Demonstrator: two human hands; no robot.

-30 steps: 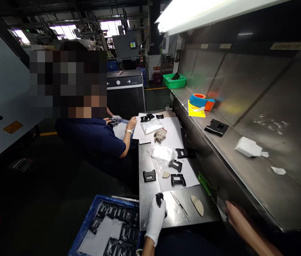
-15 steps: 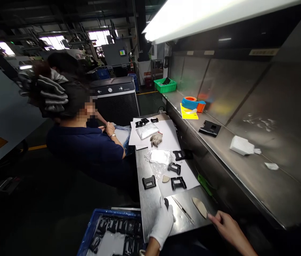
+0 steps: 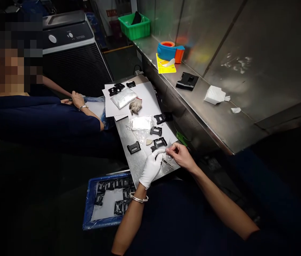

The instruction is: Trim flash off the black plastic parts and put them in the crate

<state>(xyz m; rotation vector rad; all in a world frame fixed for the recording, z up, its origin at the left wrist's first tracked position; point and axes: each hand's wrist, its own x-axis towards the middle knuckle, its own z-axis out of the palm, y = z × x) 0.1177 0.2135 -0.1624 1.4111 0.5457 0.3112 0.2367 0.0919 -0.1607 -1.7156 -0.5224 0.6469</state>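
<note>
My left hand (image 3: 151, 169), in a white glove, is closed near the front end of the metal table, its fingertips meeting those of my right hand. What it pinches, if anything, is hidden. My bare right hand (image 3: 181, 155) pinches a thin pale piece (image 3: 169, 143) that sticks up past the fingers; its full shape does not show. Below the hands lie metal tweezers (image 3: 167, 163), partly covered. Just beyond the gloved fingers are a small dark rounded object (image 3: 153, 148), a black plastic frame (image 3: 160, 142) and a beige wedge-shaped piece (image 3: 149, 142).
Another black frame (image 3: 133, 147) lies at the table's left edge, near a clear plastic bag (image 3: 141, 124). A blue crate (image 3: 89, 213) with several wrapped black parts stands below left. A co-worker's arm (image 3: 91, 113) is across the table. A steel shelf (image 3: 206, 117) runs along the right.
My view has tilted down and shifted right. My right hand has moved left to meet the gloved hand, bringing the pale piece over the tweezers. My left hand has left the tabletop beside the dark object.
</note>
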